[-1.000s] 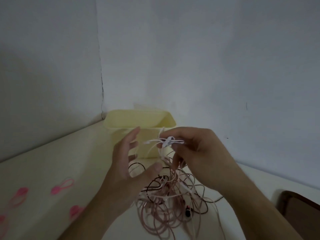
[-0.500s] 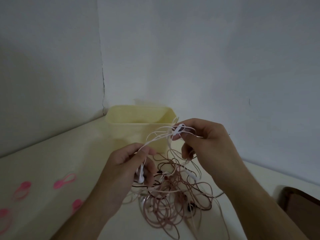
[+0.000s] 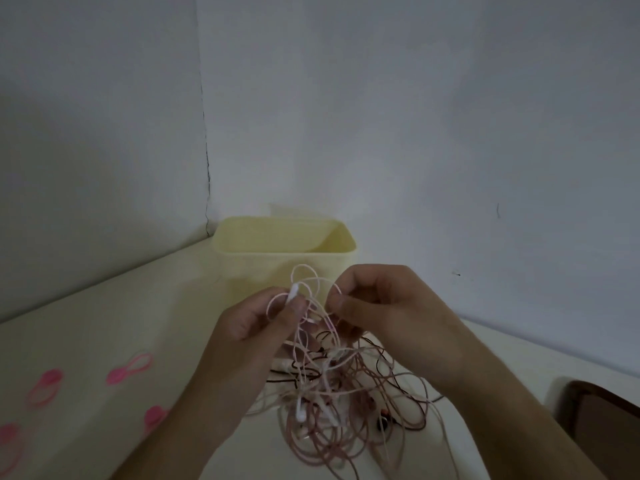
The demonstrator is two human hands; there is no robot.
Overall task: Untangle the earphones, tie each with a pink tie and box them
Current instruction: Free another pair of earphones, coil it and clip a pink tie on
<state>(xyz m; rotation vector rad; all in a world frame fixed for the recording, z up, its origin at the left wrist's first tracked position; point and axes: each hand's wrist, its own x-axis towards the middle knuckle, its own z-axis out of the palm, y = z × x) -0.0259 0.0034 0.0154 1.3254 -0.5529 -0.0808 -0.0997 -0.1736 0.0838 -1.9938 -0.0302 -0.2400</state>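
Note:
A tangle of earphones (image 3: 332,403), with white, pink and dark cables, lies on the pale table in front of me and partly hangs from my hands. My left hand (image 3: 256,323) pinches a white earbud stem and its cable at the top of the tangle. My right hand (image 3: 377,306) pinches a loop of white cable just to the right of it. Both hands hover right in front of the pale yellow box (image 3: 284,254), which stands open in the corner. Several pink ties (image 3: 130,368) lie on the table at the left.
Grey walls meet in a corner just behind the box. A dark brown object (image 3: 602,420) sits at the table's right edge. A pink tie (image 3: 154,415) lies close to my left forearm.
My left hand rose from the tangle and now grips the white earbud near the top. My right hand dropped slightly and shifted its pinch onto a cable loop. The hands have come closer together.

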